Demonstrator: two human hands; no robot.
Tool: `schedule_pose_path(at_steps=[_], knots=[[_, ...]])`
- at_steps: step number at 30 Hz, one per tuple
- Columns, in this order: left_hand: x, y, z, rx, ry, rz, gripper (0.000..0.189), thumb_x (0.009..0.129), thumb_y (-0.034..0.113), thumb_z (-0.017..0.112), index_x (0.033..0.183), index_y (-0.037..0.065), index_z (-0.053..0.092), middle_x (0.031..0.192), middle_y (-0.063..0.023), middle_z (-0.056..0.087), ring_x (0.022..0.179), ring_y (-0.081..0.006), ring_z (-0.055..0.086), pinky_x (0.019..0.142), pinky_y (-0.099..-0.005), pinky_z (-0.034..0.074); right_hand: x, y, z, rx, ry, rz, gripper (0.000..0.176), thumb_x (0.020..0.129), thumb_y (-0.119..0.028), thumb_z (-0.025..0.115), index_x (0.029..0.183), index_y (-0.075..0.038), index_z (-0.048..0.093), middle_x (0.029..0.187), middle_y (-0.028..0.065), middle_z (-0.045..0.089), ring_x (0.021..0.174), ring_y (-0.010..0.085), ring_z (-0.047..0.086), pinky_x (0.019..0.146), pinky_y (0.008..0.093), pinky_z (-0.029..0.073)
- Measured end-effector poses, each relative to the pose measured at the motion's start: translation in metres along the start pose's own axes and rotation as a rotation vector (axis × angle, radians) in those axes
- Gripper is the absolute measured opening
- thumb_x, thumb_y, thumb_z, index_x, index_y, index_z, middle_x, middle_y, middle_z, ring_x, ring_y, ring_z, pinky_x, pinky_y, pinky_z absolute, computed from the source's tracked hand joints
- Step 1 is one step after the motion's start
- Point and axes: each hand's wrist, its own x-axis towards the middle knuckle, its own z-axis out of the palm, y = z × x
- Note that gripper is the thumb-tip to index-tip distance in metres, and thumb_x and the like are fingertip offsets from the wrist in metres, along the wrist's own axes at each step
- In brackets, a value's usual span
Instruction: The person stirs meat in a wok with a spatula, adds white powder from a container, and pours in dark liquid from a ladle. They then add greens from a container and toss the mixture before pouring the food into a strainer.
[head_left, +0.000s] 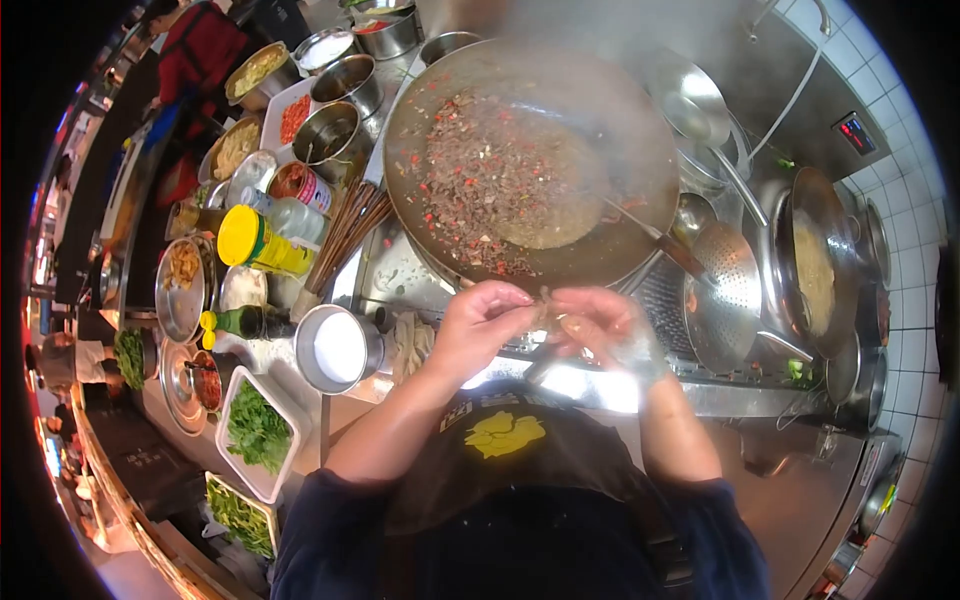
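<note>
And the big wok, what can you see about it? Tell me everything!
The wok is wide, round and brownish-grey, and looks like metal. It sits open side up, holding chopped brown meat with red bits. A wooden-handled utensil leans over its right side. Steam blurs its far edge.

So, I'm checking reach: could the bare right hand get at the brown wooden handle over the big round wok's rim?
Probably yes: the right hand is near the handle, with nothing seen between them, though its fingertips look busy.
</note>
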Motion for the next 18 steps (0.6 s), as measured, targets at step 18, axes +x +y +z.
schedule_pose_path(at_steps=[18], knots=[[-0.076,0.148,0.083,-0.363,-0.624,0.836,0.026,0.092,0.017,0.059,0.088,-0.008,0.061,0.089,-0.0221,0.065,0.069,-0.0277,0.063,0.060,-0.0348,0.050,-0.025,-0.027,-0.078,-0.523,0.604,-0.409,0.019,0.090,-0.003,0.064,0.109,0.001,0.064,0.094,0.0026,0.066,0.079,0.0040,0.057,0.071,0.0178,0.046]])
